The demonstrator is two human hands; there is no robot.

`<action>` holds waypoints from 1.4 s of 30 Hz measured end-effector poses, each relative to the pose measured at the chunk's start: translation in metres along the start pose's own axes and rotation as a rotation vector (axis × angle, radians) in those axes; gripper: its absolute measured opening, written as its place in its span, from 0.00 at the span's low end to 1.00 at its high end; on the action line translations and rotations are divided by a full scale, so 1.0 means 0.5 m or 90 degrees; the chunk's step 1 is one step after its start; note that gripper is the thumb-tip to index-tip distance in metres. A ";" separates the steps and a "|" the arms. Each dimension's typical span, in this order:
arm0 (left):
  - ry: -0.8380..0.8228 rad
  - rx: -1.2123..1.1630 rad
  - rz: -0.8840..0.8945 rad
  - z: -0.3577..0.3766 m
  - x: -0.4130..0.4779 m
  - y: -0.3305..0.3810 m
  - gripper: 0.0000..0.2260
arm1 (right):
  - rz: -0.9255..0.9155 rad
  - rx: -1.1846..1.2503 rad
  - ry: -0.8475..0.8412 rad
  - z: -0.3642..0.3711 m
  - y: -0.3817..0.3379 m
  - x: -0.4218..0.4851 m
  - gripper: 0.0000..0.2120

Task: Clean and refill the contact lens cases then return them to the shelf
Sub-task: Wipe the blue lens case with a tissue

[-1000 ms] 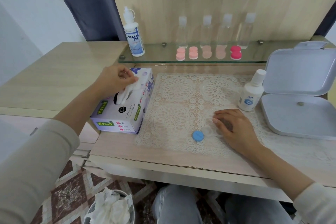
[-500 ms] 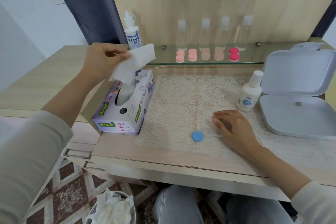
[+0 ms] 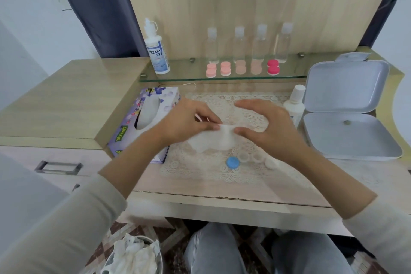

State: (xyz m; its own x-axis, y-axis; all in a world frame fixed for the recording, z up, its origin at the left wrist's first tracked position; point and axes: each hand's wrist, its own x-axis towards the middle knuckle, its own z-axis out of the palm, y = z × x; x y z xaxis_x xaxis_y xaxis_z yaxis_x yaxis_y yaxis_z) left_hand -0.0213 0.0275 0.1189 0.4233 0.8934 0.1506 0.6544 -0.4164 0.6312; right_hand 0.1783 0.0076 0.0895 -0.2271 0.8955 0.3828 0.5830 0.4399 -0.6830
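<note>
A white tissue (image 3: 213, 139) hangs above the lace mat (image 3: 200, 169), pinched at its top edge by my left hand (image 3: 189, 121). My right hand (image 3: 266, 127) touches the tissue's right edge with its thumb; its other fingers are spread and relaxed. Below them on the mat lies an opened clear contact lens case (image 3: 251, 158), with a blue cap (image 3: 232, 162) to its left and a white cap (image 3: 271, 164) to its right. Several pink lens cases (image 3: 225, 68) and a darker pink one (image 3: 273, 66) sit on the glass shelf (image 3: 178, 78).
A tissue box (image 3: 144, 122) stands left of the mat. A small white solution bottle (image 3: 294, 107) and an open white plastic box (image 3: 347, 118) are on the right. A larger solution bottle (image 3: 155, 51) and several clear bottles (image 3: 249, 44) stand on the shelf. A bin with used tissues (image 3: 133, 256) sits on the floor.
My left hand pulled a tissue out of the box and carried it right, over the mat. My right hand lifted off the lens case and came up to the tissue.
</note>
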 end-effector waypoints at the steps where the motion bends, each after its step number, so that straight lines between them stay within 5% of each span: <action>1: 0.005 0.000 0.007 0.013 -0.001 0.006 0.06 | 0.013 -0.020 -0.045 0.000 -0.007 0.005 0.15; 4: 0.046 -0.014 -0.007 0.035 -0.009 0.016 0.05 | 0.040 -0.043 -0.099 0.000 -0.011 0.001 0.04; 10: 0.103 -0.006 -0.068 0.064 -0.021 0.022 0.04 | 0.020 0.020 -0.019 0.020 -0.002 -0.037 0.14; 16: 0.124 -0.211 -0.124 0.084 -0.030 0.040 0.03 | 0.091 0.146 -0.055 0.026 -0.005 -0.052 0.03; 25: 0.118 -0.353 -0.151 0.103 -0.040 0.049 0.04 | 0.131 0.183 0.013 0.030 0.004 -0.063 0.10; 32: 0.060 -0.239 -0.183 0.122 -0.039 0.026 0.06 | 0.140 0.206 0.049 0.033 0.017 -0.067 0.15; 40: -0.087 -0.190 -0.229 0.096 -0.034 0.014 0.04 | 0.111 -0.028 0.001 -0.010 0.065 -0.066 0.01; 42: -0.122 -0.165 -0.209 0.089 -0.033 0.009 0.03 | 0.132 -0.156 -0.063 -0.019 0.090 -0.064 0.09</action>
State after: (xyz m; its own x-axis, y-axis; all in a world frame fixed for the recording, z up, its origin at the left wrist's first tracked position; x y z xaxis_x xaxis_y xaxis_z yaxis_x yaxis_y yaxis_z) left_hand 0.0025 0.0036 0.0854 0.3440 0.9135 -0.2173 0.6047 -0.0385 0.7955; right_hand 0.2194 -0.0019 0.0524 -0.1515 0.9719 0.1799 0.7922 0.2283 -0.5659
